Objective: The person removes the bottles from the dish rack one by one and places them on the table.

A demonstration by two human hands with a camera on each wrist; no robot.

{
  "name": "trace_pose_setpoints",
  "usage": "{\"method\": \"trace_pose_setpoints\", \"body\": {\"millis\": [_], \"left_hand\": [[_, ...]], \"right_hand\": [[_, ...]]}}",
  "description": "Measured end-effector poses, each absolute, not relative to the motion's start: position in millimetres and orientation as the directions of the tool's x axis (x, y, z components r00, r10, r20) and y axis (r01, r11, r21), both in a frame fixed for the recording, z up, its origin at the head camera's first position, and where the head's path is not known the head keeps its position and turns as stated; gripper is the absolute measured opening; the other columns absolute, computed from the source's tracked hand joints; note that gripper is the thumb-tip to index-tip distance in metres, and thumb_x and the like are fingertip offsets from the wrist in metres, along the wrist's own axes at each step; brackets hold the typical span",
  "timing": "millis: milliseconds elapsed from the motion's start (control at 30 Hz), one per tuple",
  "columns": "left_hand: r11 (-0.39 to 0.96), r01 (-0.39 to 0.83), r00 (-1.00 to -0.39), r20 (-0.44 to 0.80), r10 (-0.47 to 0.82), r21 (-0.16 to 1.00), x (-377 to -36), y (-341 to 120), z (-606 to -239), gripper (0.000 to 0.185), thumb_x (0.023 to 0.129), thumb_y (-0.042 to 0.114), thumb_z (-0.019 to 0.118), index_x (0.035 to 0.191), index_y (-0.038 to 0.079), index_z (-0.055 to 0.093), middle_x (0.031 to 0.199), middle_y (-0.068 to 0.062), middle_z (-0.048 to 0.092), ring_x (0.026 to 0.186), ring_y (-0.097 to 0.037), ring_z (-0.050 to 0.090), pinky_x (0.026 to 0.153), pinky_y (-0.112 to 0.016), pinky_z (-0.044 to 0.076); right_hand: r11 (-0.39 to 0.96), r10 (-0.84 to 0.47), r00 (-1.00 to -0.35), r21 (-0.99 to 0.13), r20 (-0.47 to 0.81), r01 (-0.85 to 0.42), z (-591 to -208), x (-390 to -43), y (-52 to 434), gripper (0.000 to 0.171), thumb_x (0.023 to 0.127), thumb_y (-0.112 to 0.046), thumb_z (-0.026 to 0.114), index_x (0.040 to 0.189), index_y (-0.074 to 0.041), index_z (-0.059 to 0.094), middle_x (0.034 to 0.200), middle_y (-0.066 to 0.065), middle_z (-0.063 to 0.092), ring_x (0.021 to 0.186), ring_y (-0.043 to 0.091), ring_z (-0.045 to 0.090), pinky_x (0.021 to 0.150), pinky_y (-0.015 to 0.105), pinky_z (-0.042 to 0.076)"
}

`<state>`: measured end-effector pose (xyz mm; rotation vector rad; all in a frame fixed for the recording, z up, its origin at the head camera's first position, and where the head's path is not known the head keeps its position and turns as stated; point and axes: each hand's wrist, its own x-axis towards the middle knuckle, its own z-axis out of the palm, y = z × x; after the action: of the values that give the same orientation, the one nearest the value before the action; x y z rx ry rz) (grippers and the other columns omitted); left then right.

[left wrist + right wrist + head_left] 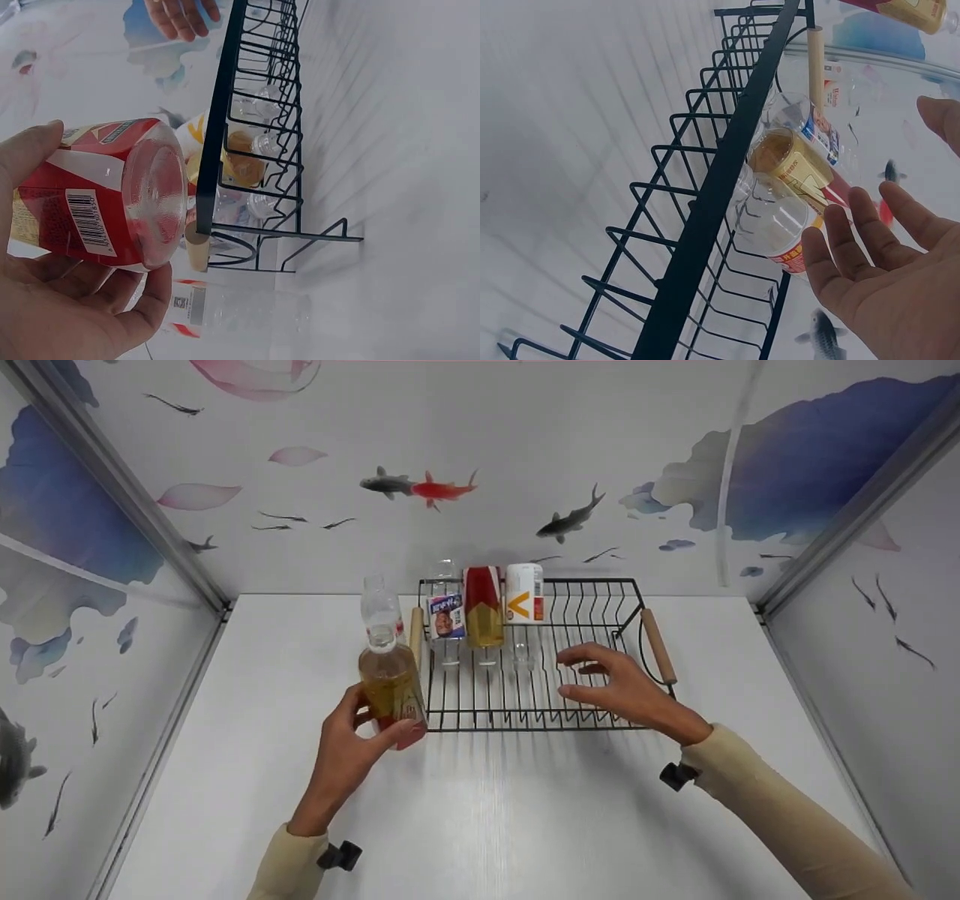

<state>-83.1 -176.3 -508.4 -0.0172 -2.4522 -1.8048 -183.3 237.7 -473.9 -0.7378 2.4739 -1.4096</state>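
Head view showed a smooth white table [525, 825] bearing a rack [592, 625] of thin black wire, oblong and slatted, with a rounded wooden handle [658, 646] on its right and another on its left. Over the rack's right part hung the right hand [626, 686], thumb and fingers apart. The left hand [349, 757] was clamped on the held bottle [388, 679], just beside the rack's near left side and above the table. That bottle was nearly upright, its long axis close to vertical, neck up and round base down; its cylindrical body looked gold above and red lower down, while the left wrist view showed a glossy, see-through base. On its far side, left of the rack, stood a clear bottle [381, 604], neck up. In the rack's far left part, three bottles [484, 604] sat in a row, necks down. Smallest was the barcode [90, 221], printed on the held bottle's red label.
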Motion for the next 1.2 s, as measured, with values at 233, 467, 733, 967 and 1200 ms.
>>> {"method": "trace_pose_setpoints", "body": {"millis": [233, 467, 733, 967, 1200], "left_hand": [[0.293, 0.066, -0.990, 0.098, -0.098, 0.954, -88, -191, -517, 0.082, 0.096, 0.028, 0.090, 0.161, 0.006, 0.046, 0.157, -0.015, 0.058, 0.144, -0.040, 0.058, 0.120, -0.058, 0.049], [0.295, 0.022, -0.988, 0.066, -0.142, 0.955, -94, -202, -526, 0.085, 0.096, 0.030, 0.090, 0.163, 0.005, 0.043, 0.161, -0.017, 0.054, 0.147, -0.042, 0.054, 0.121, -0.060, 0.048], [0.297, -0.014, -0.975, 0.052, -0.214, 0.955, -106, -219, -550, 0.086, 0.097, 0.032, 0.089, 0.164, 0.006, 0.041, 0.161, -0.017, 0.053, 0.148, -0.039, 0.053, 0.123, -0.057, 0.046], [0.299, -0.029, -0.964, 0.053, -0.261, 0.954, -117, -228, -570, 0.083, 0.099, 0.024, 0.087, 0.164, 0.003, 0.041, 0.161, -0.018, 0.052, 0.150, -0.036, 0.050, 0.128, -0.053, 0.040], [0.308, -0.041, -0.955, 0.053, -0.290, 0.950, -129, -235, -584, 0.083, 0.100, 0.023, 0.086, 0.166, 0.004, 0.039, 0.163, -0.017, 0.050, 0.151, -0.035, 0.048, 0.130, -0.053, 0.036]], "right_hand": [[0.420, -0.506, -0.860, -0.853, 0.062, -0.309, -475, -185, 238, 0.052, 0.099, -0.023, 0.086, 0.145, -0.006, 0.067, 0.146, 0.013, 0.067, 0.139, 0.037, 0.061, 0.119, 0.058, 0.048], [0.422, -0.498, -0.865, -0.855, 0.060, -0.302, -478, -188, 239, 0.052, 0.099, -0.022, 0.085, 0.145, -0.006, 0.066, 0.145, 0.011, 0.067, 0.139, 0.037, 0.061, 0.119, 0.056, 0.049], [0.444, -0.490, -0.870, -0.844, 0.051, -0.300, -478, -195, 238, 0.053, 0.100, -0.023, 0.085, 0.145, -0.002, 0.066, 0.147, 0.014, 0.067, 0.138, 0.037, 0.061, 0.118, 0.053, 0.050], [0.466, -0.466, -0.883, -0.836, 0.046, -0.290, -481, -201, 239, 0.054, 0.101, -0.023, 0.083, 0.146, 0.001, 0.065, 0.145, 0.016, 0.067, 0.137, 0.039, 0.061, 0.118, 0.055, 0.051], [0.475, -0.446, -0.895, -0.840, 0.027, -0.262, -485, -206, 238, 0.058, 0.103, -0.026, 0.082, 0.148, 0.003, 0.063, 0.148, 0.019, 0.066, 0.138, 0.040, 0.060, 0.118, 0.057, 0.049]]}}
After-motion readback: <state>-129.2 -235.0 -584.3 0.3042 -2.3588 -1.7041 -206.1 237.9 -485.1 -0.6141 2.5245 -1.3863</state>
